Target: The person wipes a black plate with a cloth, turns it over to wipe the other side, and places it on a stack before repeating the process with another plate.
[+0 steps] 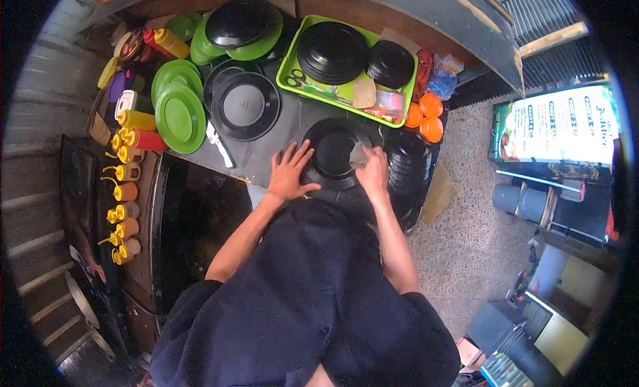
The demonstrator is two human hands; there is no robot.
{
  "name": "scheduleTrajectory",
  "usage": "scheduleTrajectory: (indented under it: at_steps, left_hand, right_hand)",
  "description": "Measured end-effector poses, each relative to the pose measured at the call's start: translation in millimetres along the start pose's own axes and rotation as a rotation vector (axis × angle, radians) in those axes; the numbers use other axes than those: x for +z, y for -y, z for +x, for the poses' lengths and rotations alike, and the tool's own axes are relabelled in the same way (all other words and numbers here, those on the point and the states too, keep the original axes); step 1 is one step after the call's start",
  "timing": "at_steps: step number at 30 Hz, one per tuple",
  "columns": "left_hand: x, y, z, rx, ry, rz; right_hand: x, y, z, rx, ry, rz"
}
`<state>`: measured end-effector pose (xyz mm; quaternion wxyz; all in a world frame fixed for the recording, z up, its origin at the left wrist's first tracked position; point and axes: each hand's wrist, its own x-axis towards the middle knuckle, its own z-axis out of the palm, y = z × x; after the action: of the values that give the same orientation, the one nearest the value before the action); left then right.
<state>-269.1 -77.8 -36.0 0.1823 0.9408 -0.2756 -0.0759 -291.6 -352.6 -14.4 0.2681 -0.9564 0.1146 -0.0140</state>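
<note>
A black plate (333,152) lies flat on the dark counter in front of me. My left hand (290,172) rests with spread fingers on the plate's left rim. In my right hand (373,174) is a crumpled grey-green cloth (359,156), pressed on the right side of the plate. Just right of that hand stands a stack of black bowls or dishes (407,162). Two black plates (245,106), the top one with a greyish centre, sit to the upper left. A knife with a white handle (221,147) lies between them and my left hand.
A lime-green tray (287,86) at the back holds black plates, scissors and small items. Green plates (180,119) are at the left. Several sauce bottles (126,191) line the left edge. Orange lids (431,129) sit at the right corner, and a lit menu board (558,127) stands beyond.
</note>
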Motion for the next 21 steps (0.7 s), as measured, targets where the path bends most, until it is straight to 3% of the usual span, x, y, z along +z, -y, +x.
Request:
scheduleTrajectory:
  at_steps: [6,8,10,13,15,21]
  left_hand:
    - [1,0,0,0.018,0.023,-0.022]
    - [3,2,1,0.017,-0.011,-0.104]
    - [0,3,4,0.016,-0.045,-0.185]
    - [-4,4,4,-0.040,-0.033,-0.298]
    - [-4,3,6,-0.042,-0.056,-0.304]
    - [12,20,7,-0.027,-0.081,-0.276]
  right_hand:
    - [-2,-4,-38,0.041,0.116,0.058]
    - [-19,-2,-23,0.104,0.261,0.238]
    - [-11,-14,-3,0.028,0.061,0.283]
    - [4,-15,28,0.022,-0.051,0.328]
    - [29,-19,44,-0.042,-0.195,0.213]
    - [73,27,59,-0.209,-0.146,0.279]
